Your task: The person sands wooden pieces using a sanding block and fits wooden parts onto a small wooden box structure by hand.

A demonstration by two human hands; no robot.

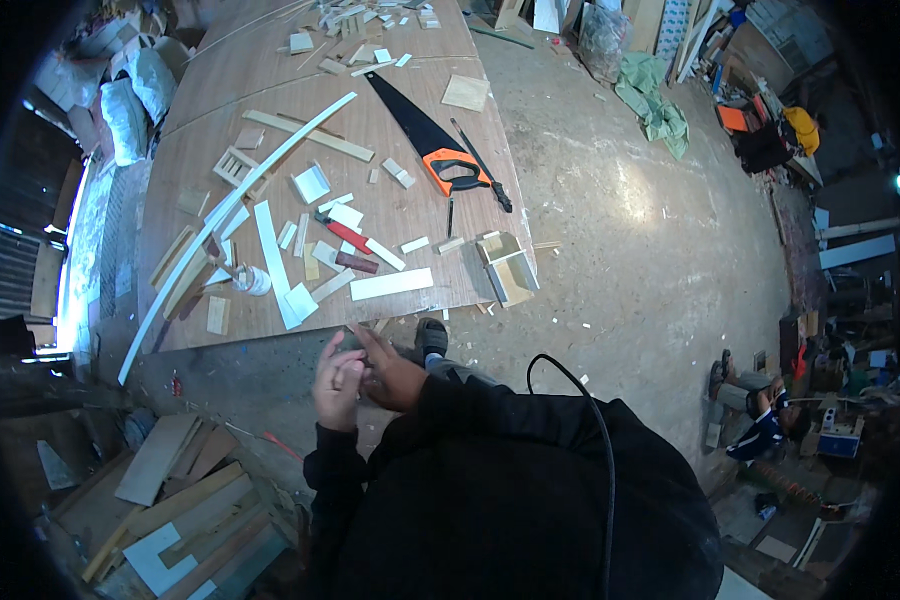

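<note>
My left hand (337, 388) and my right hand (395, 377) meet in front of my body, just short of the table's near edge. The left hand's fingers are bent and apart, touching or almost touching the right one. Stretched fingers of the right hand point toward the table (300, 341). I make out nothing held in either. Beyond them on the table lie a white flat strip (392, 284), a white square piece (300, 302), red-handled pliers (345, 233), a dark reddish cylinder (356, 262) and several small wood blocks.
An orange-handled handsaw (410, 125) lies farther back, near a small open wooden box (508, 270) at the right edge. A long thin strip (235, 220) overhangs the table's left front. Board offcuts (160, 458) are piled at lower left. Another person (765, 415) sits far right.
</note>
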